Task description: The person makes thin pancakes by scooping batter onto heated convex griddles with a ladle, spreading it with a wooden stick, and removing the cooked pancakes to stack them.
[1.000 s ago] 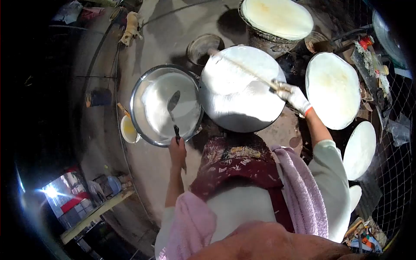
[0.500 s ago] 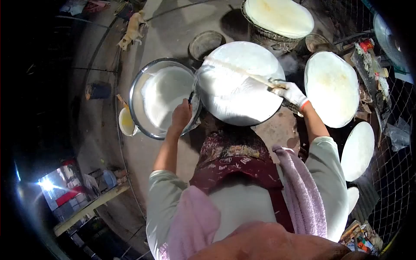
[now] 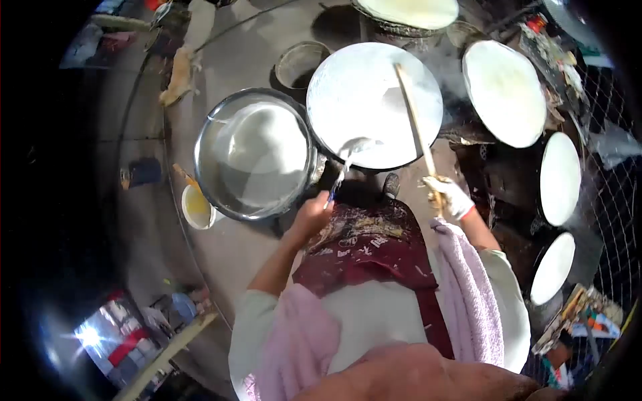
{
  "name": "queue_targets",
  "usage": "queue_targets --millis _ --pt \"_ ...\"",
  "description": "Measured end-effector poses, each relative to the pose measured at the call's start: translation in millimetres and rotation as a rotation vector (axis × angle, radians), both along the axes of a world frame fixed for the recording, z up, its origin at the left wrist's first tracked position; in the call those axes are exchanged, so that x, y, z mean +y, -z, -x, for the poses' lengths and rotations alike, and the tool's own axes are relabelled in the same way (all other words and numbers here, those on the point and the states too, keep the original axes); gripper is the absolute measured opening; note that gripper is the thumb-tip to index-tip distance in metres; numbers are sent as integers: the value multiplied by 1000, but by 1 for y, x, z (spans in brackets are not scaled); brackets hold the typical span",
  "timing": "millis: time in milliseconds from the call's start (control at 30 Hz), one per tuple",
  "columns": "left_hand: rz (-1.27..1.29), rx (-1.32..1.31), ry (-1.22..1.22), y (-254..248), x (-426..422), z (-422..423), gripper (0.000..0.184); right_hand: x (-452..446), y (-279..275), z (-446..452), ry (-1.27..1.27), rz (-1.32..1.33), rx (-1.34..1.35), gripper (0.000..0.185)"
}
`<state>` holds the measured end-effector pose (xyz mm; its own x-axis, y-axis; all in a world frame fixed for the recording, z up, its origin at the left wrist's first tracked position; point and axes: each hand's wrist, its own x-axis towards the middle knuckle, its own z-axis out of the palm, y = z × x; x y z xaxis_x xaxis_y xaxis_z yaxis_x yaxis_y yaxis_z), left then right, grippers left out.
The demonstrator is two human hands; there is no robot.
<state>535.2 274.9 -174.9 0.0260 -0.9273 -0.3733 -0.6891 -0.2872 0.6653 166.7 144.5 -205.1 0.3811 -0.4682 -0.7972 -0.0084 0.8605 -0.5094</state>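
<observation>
My bare left hand is closed round the dark handle of a ladle. The ladle's bowl rests at the near edge of a large round surface coated with white liquid. My right hand, in a white glove with an orange cuff, grips a long wooden stick. The stick's far end lies over the right part of that round surface. Left of it stands a wide metal basin holding white liquid.
Round white sheets lie on the right, one large sheet nearest the coated surface. Another sheet sits on a stand at the back. A small bucket holds yellow liquid, a dog is far left, and wire mesh fencing runs along the right.
My left hand has moved right, bringing the ladle from the basin onto the coated surface. My right hand has drawn back towards me, turning the stick from crosswise to pointing away.
</observation>
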Motion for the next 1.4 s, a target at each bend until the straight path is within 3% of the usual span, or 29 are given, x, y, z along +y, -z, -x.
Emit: queue_targets --millis 67,100,200,267,333,367,433,467,567,667,700,800,867,1000,1033,1067,1133,1167,1200,1333,1400 --pt "131 99 -90 -22 -8 -23 17 21 -25 -69 38 106 -71 35" --pt "186 113 -177 -38 -11 -36 16 26 -18 -100 -19 90 -80 35" --pt "346 206 -473 -53 -10 -86 13 34 5 -225 84 411 -28 38" --pt "379 201 -520 -48 6 -121 13 44 28 -285 7 466 188 35" --pt "298 358 -630 -32 39 -161 12 57 94 -314 47 600 522 39" --pt "246 330 -659 -34 50 -167 11 63 73 -310 57 654 718 43" --pt "228 280 -683 -6 82 -187 12 76 69 -280 58 651 834 45" --pt "159 426 -746 -17 93 -185 13 79 64 -265 64 670 914 43" --pt "151 419 -753 -7 126 -192 17 78 67 -221 226 591 869 36" --pt "153 403 -798 17 143 -198 19 74 66 -219 351 545 625 34" --pt "151 383 -812 17 143 -196 20 75 56 -228 221 580 733 44" --pt "181 261 -816 11 137 -181 22 93 49 -218 -377 821 967 38" --pt "253 184 -761 2 130 -168 24 86 42 -189 -372 783 1084 35" --pt "149 172 -756 -36 116 -129 24 41 38 -127 -201 797 1134 37" --pt "159 168 -739 -32 117 -123 23 33 50 -116 -126 821 1036 43" --pt "169 167 -722 -30 116 -116 23 32 25 -120 -92 696 877 47" --pt "164 127 -732 -34 110 -97 20 48 44 -123 -117 743 778 49" --pt "162 106 -737 -36 106 -87 19 64 48 -119 -310 975 896 48" --pt "144 160 -766 -43 100 -77 18 70 50 -111 -615 949 867 47" --pt "126 363 -825 -67 85 -38 15 40 40 -51 -532 956 1114 37" --pt "136 411 -820 -66 82 -25 15 5 45 -32 -416 1008 1098 39"
